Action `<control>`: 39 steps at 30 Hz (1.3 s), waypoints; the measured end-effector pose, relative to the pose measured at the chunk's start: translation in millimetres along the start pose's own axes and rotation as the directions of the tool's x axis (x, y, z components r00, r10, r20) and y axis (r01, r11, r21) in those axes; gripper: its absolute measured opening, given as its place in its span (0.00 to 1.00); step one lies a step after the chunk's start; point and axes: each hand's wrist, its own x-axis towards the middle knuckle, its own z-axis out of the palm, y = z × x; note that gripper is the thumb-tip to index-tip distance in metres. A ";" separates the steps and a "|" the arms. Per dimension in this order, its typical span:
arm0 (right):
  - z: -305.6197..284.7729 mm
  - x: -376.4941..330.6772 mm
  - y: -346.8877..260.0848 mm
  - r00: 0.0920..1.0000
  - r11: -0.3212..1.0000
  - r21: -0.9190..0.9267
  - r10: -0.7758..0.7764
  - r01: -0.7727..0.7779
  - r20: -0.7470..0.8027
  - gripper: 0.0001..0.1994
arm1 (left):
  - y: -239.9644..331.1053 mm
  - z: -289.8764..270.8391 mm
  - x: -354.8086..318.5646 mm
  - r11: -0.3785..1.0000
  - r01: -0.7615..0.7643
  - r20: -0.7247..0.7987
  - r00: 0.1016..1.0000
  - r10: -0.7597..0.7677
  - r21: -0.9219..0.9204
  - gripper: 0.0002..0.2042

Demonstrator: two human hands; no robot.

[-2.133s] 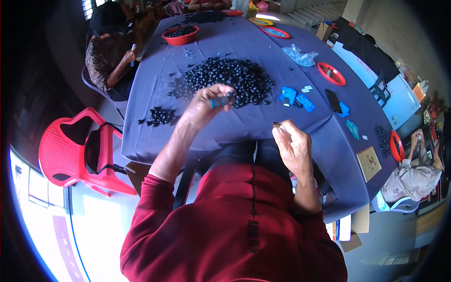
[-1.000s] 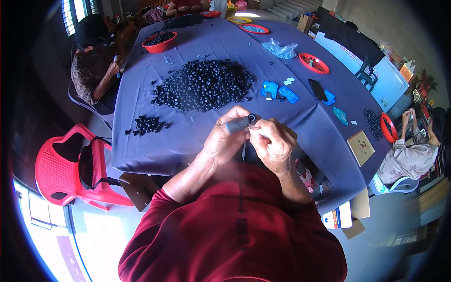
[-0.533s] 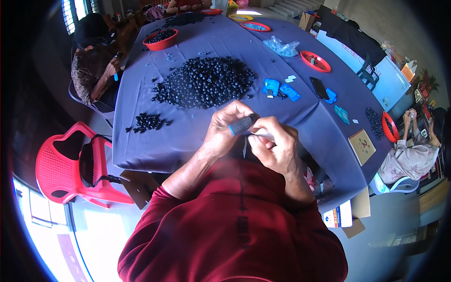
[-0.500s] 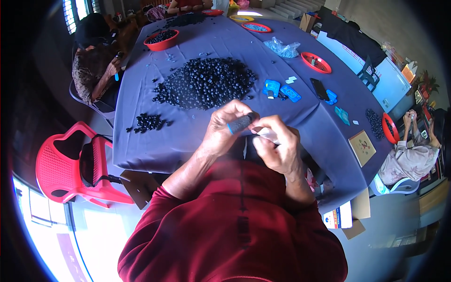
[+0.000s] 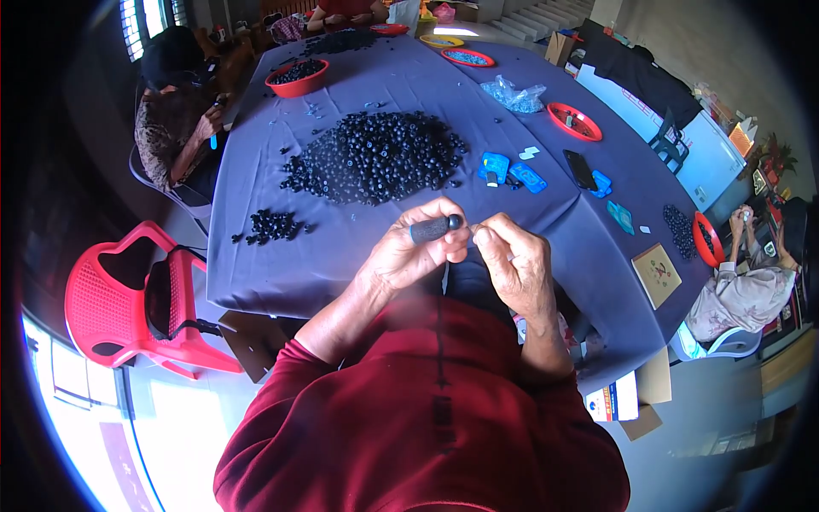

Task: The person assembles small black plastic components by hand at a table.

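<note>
Grip of the left hand (image 5: 399, 249) pinches a black piece (image 5: 455, 221); the right hand's (image 5: 519, 264) fingertips press together.
On the wearer's side of the black pile (image 5: 375, 158), the piece looks small, rounded and glossy beyond a grey, blue-edged finger sleeve (image 5: 429, 229); dark lettering marks the red sweater (image 5: 367, 410).

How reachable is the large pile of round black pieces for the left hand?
Likely yes: only purple-grey cloth separates the left hand from the pile, though that hand holds a black piece.
</note>
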 end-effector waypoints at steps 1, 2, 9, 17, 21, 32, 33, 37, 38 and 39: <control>0.4 -0.7 0.2 1.000 1.000 0.000 -0.001 0.001 -0.001 0.11 | -0.8 -1.6 -1.0 0.998 0.038 0.002 0.999 -0.038 -0.040 0.17; 0.5 -2.1 0.5 1.000 1.000 -0.002 0.017 -0.017 0.020 0.11 | -1.6 -2.9 -0.9 0.994 0.078 0.008 0.997 -0.078 -0.080 0.17; 5.1 -5.5 1.1 0.999 1.000 -0.012 0.026 -0.025 0.024 0.09 | 0.5 -9.9 -3.3 0.993 0.121 0.007 0.993 -0.121 0.003 0.19; 5.4 -6.4 -0.4 0.999 0.998 -0.060 0.028 -0.027 0.022 0.09 | 0.6 -5.6 -2.2 0.997 0.067 0.012 0.998 -0.067 0.036 0.16; 7.7 -5.9 -0.9 1.000 1.000 -0.016 0.013 -0.013 0.003 0.09 | -1.3 -11.0 -2.5 0.998 0.055 0.024 0.998 -0.056 0.014 0.17; 12.6 -5.9 -4.8 0.998 0.997 0.068 -0.028 0.032 -0.051 0.07 | -0.8 -11.9 -2.8 0.999 0.031 0.050 0.998 -0.032 0.026 0.15; 13.0 -6.5 -3.9 0.997 0.999 0.020 -0.045 0.046 -0.061 0.07 | -0.1 -10.9 -3.1 0.999 0.033 0.050 0.998 -0.034 0.026 0.15; 13.5 -7.0 -5.6 0.990 0.995 -0.036 -0.098 0.095 -0.097 0.07 | 1.0 -2.9 -3.9 0.998 0.048 -0.003 0.999 -0.048 0.052 0.13; 13.2 -7.3 -6.4 0.991 0.995 -0.035 -0.097 0.094 -0.096 0.07 | 0.4 -1.6 -4.8 0.998 0.046 -0.020 0.999 -0.046 0.041 0.13; 12.6 -7.5 -7.1 0.992 0.996 -0.034 -0.088 0.085 -0.088 0.07 | 0.4 -0.4 -5.4 0.998 0.047 -0.021 0.999 -0.046 0.040 0.13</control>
